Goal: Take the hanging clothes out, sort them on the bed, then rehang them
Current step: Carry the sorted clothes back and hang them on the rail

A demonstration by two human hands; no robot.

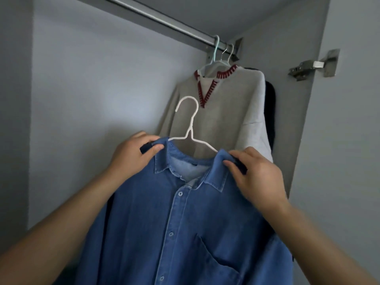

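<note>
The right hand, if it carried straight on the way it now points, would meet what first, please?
The right hand, gripping the denim shirt at its shoulder, points up and leftward. Beyond the shirt's collar and the white hanger, the grey sweater probably comes first, though depth is unclear.

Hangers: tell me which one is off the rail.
The white hanger carrying the denim shirt, held by both hands; the others hook over the rail at its right end.

No readable text; denim shirt [185, 233] neck label too blurred.
</note>
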